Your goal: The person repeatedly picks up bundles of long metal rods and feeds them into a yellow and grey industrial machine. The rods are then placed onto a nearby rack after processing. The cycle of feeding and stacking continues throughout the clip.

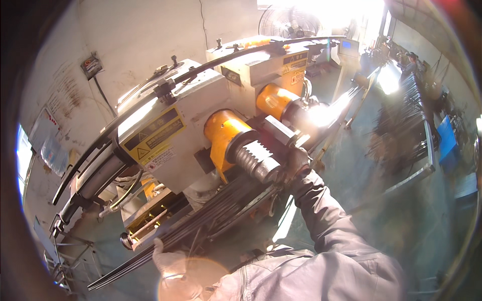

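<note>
My left hand [171, 265], in a pale glove, is at the lower left beside a bundle of long, thin metal bars [130, 265]. Its thumb stands up, apart from the palm, near the bars; glare washes over the rest of the hand. At the centre, my right hand [297, 161], in a dark glove, is closed close to the end of a threaded metal spindle [257, 158]. Shadow hides what its fingers hold. A yellow-orange cylinder housing [227, 129] carries the spindle. The bars run from the lower left up beneath it.
A grey machine cabinet [188, 145] with yellow warning labels stands ahead, beside a second yellow-orange housing [273, 100]. A curved dark rail [211, 64] spans the top. A large fan [290, 22] stands at the back. Piled bars [401, 120], a blue panel [447, 140] and a person [411, 64] are right.
</note>
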The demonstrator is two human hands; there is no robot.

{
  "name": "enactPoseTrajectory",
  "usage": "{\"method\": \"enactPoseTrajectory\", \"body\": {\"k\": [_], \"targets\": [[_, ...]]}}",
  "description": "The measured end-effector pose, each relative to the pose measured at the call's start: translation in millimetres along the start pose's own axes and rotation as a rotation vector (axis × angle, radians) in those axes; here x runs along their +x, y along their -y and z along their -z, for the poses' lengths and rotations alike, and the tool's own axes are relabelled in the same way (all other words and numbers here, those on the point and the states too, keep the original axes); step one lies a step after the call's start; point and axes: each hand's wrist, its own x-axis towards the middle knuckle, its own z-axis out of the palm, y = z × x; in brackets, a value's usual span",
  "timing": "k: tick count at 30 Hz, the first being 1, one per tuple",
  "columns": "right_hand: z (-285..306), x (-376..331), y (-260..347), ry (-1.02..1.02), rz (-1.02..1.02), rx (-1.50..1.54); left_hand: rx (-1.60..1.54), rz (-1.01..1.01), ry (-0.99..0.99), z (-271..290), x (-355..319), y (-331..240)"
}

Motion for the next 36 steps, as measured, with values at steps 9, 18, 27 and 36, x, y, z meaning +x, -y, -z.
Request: {"method": "enactPoseTrajectory", "body": {"k": [9, 18, 27, 36], "targets": [[10.1, 5.1, -14.3, 0.204, 0.064, -0.265, 0.017, -0.286, -0.108, 51.6, -22.7, -49.7], [-43.0, -8.2, -22.0, 0.003, -0.268, 0.27, 0.019, -0.241, -0.19, -30.5, 14.5, 36.2], [-32.8, -6.0, -15.0, -0.288, -0.495, 0.838, 0.047, -0.465, -0.235, 11.2, 22.2, 2.6], [-30.9, -21.3, -23.3, -0.202, -0.419, 0.472, -0.053, -0.101, -0.007, -68.5, 17.1, 79.7]]}}
